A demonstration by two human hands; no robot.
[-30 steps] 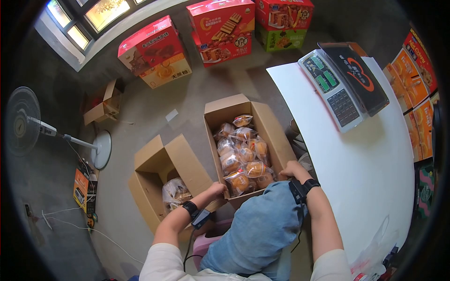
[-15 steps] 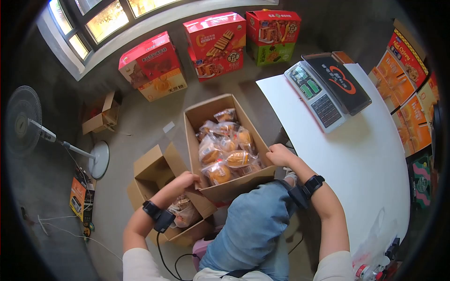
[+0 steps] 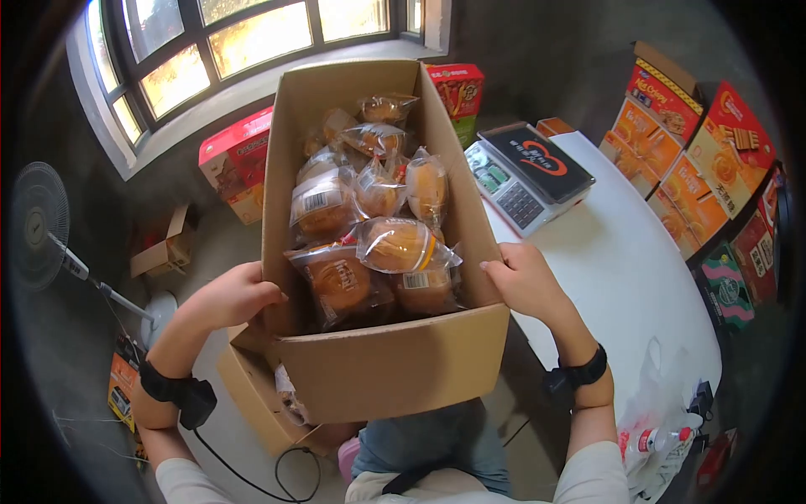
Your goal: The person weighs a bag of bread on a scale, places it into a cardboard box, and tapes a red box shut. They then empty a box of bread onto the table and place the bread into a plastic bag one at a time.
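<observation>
A large open cardboard box (image 3: 395,365) is held up in front of me, off the floor. Inside it lie several clear-wrapped bread buns (image 3: 399,244), some with barcode labels. My left hand (image 3: 239,296) grips the box's left wall near the front corner, thumb on the rim. On the opposite side, my right hand (image 3: 525,281) grips the right wall, its thumb over the edge. The other fingers of both hands are partly hidden by the cardboard. Beneath and left of it, a second open carton (image 3: 252,395) stands partly covered, with a wrapped item inside.
At right is a white table (image 3: 621,277) bearing a digital scale (image 3: 525,181) and, near the front, a plastic bottle (image 3: 663,438). A standing fan (image 3: 42,227) is at left. Red snack boxes (image 3: 235,160) stand below the window; orange cartons (image 3: 672,185) line the right wall.
The box of buns has been lifted from low by my legs to chest height, both hands rising with it. My view has tilted up, showing more window.
</observation>
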